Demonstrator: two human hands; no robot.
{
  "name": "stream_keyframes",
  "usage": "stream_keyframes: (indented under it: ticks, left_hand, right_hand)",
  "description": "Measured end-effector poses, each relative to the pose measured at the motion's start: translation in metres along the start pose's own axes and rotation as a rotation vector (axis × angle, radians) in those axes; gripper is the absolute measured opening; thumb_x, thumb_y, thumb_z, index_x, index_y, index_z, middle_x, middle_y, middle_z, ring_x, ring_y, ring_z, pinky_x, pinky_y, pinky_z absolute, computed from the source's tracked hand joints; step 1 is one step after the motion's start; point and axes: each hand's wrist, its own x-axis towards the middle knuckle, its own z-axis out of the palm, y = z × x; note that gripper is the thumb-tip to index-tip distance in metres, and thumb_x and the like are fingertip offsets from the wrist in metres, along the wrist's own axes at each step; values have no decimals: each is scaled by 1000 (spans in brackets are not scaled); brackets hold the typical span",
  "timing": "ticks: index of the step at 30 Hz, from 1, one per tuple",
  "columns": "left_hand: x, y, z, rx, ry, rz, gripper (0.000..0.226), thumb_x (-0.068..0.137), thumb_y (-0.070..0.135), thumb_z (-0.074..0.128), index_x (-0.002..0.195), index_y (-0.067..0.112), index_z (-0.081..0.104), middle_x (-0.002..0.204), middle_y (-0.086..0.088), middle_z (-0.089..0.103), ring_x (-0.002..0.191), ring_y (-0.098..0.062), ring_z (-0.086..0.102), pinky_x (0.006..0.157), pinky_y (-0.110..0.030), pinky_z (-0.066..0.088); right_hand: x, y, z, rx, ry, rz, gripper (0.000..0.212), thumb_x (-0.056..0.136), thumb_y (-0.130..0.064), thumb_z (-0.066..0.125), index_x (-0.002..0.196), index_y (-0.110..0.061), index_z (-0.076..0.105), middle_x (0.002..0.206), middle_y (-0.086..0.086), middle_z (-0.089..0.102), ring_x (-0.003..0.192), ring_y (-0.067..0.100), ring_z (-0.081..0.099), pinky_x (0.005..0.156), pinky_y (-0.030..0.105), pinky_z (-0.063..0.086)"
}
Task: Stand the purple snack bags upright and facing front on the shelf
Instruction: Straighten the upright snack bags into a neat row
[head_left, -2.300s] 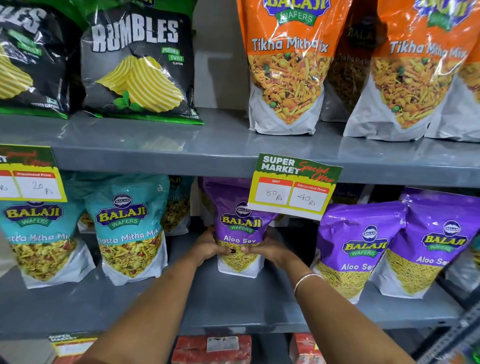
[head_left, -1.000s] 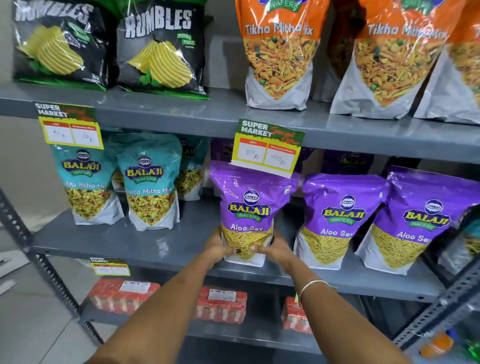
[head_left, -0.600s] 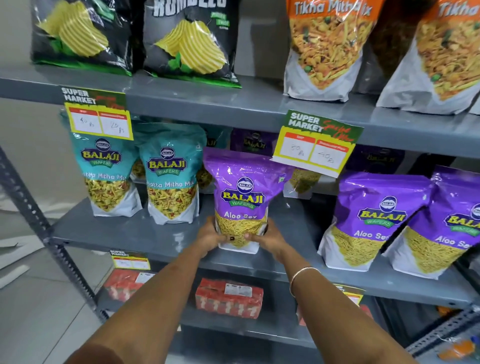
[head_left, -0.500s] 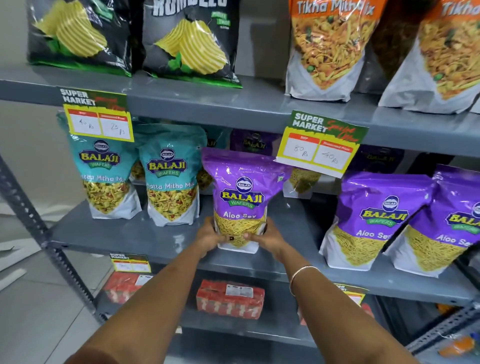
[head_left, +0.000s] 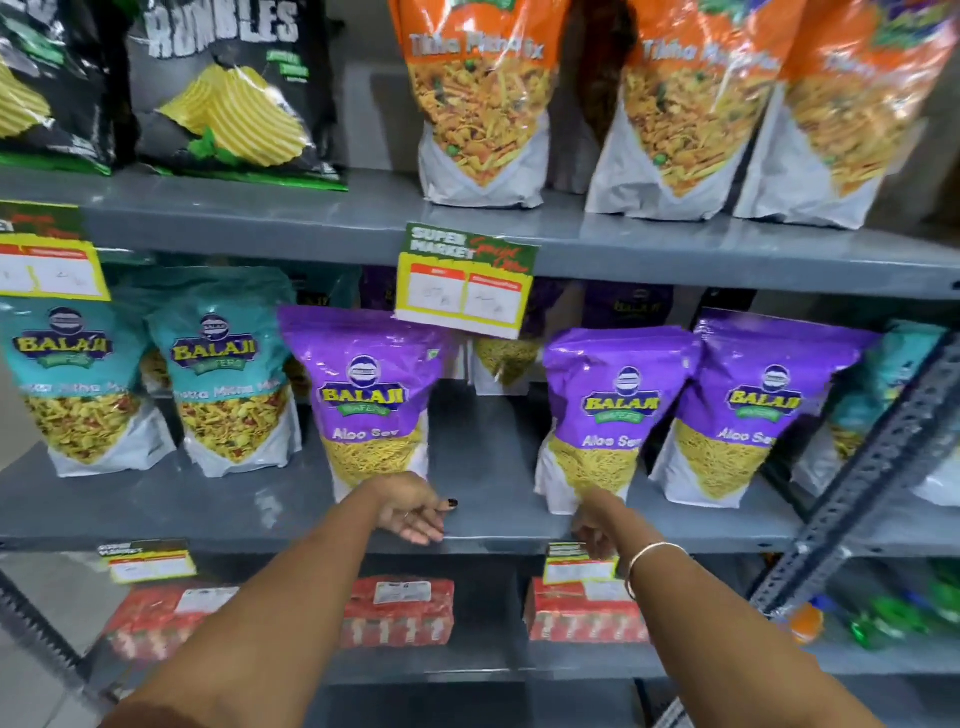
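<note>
Three purple Aloo Sev bags stand upright, facing front, on the grey middle shelf (head_left: 488, 514). The left purple bag (head_left: 366, 395) stands beside the teal bags. My left hand (head_left: 413, 506) is just below its base, fingers loosely apart, holding nothing. The middle purple bag (head_left: 605, 415) and the right purple bag (head_left: 763, 405) lean against each other. My right hand (head_left: 597, 525) is at the shelf edge under the middle bag's lower left corner; I cannot tell if it touches the bag. More purple bags (head_left: 628, 306) sit dimly behind.
Two teal Balaji bags (head_left: 228, 374) stand left of the purple ones. A yellow-green price tag (head_left: 465, 283) hangs from the upper shelf, which holds orange bags (head_left: 483, 98) and black Rumbles chip bags (head_left: 228, 88). Red packs (head_left: 397, 610) lie below. A slotted metal upright (head_left: 878, 467) runs at right.
Both hands have let go of the left purple bag, which now stands alone. My right hand has moved right toward the middle purple bag. The view has shifted closer.
</note>
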Motion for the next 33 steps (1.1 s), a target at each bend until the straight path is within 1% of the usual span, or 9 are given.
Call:
stream_keyframes:
  ticks: [2,4,7,10,13,19,24,30,33]
  left_hand:
    - [11,21,33,-3,72,87,7,89,16,57,83,16,52,84,-1,55,65,-9,62,56,-25,52]
    - [21,46,68,12,185,196,39,80,24,68,113,15,50,109,-3,54,93,-14,54,62,-24,44]
    - [32,82,109,49,318,327,86,72,24,76,142,9,27,142,-5,41,125,-20,45,88,-31,46]
    - [39,104,137,-61,344,391,73,70,5,75,131,5,34,133,-14,53,105,-17,52,97,-31,44]
    - [41,106,148,-127,437,389,70,70,2,75,128,4,36,114,-10,58,109,-23,56,90,-26,43]
    - [31,92,116,-212,486,391,73,68,-7,74,129,4,36,127,-18,56,115,-27,55,100,-37,45]
    - [20,87,94,-195,423,376,64,80,-8,62,134,5,32,116,-9,50,103,-16,44,84,-29,37]
    - [27,80,82,-186,375,249,68,81,6,66,134,10,26,131,-11,47,122,-32,46,91,-45,42]
    - [30,73,81,-71,264,34,36,86,15,60,114,11,37,98,-9,52,90,-25,54,92,-43,46]
  right_hand:
    - [6,32,-24,13,301,-128,37,90,-24,49,117,-1,59,117,16,66,117,28,58,94,32,47]
    - [11,57,-47,89,475,-250,45,84,-28,62,121,-2,58,117,17,61,111,22,59,99,34,44]
    - [25,75,-70,456,434,-432,78,67,-18,81,130,1,40,126,17,51,117,24,51,102,39,41]
    - [31,78,-79,522,326,-614,98,64,-13,83,142,-5,25,144,11,42,131,28,43,110,42,37]
    - [36,71,-73,635,299,-725,92,60,-3,84,135,-4,32,134,11,49,124,26,48,104,42,43]
    - [23,36,-54,754,214,-818,78,63,12,77,127,-1,35,99,-4,55,107,18,52,70,14,51]
    - [26,12,-36,683,243,-770,81,56,-10,87,120,-11,38,122,11,60,117,29,57,100,45,48]
    - [20,10,-38,621,225,-700,86,62,-13,84,130,-5,32,126,10,53,123,29,52,102,42,46]
    - [22,26,-40,562,267,-639,93,62,-20,84,137,-4,30,142,12,44,130,31,46,106,43,42]
